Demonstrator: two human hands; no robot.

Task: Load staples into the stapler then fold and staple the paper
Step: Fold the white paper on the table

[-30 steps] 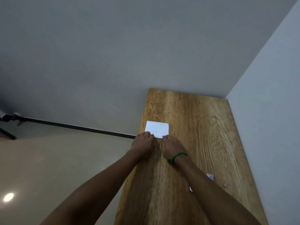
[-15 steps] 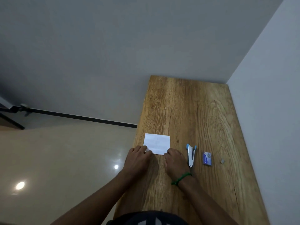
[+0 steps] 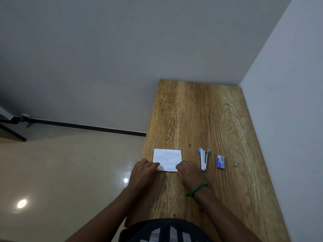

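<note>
A folded white paper point(image 3: 167, 159) lies flat near the left edge of the wooden table point(image 3: 201, 116). My left hand point(image 3: 143, 173) presses its near left corner with curled fingers. My right hand point(image 3: 189, 172), a green band at its wrist, presses the near right corner. To the right of the paper lies a silver stapler point(image 3: 203, 160) with blue ends, lengthwise and untouched. Further right sits a small blue staple box point(image 3: 220, 161), and beyond it a small grey strip of staples point(image 3: 236, 164).
The table stands in a corner, with a grey wall behind it and a white wall point(image 3: 288, 102) along its right side. A glossy beige floor point(image 3: 70, 172) lies to the left, beyond the table's left edge. My dark shirt shows at the bottom.
The camera has tilted down, so the paper and hands sit lower in view and the stapler, box and staples have come out from behind my right arm. Both hands stay on the paper's near edge.
</note>
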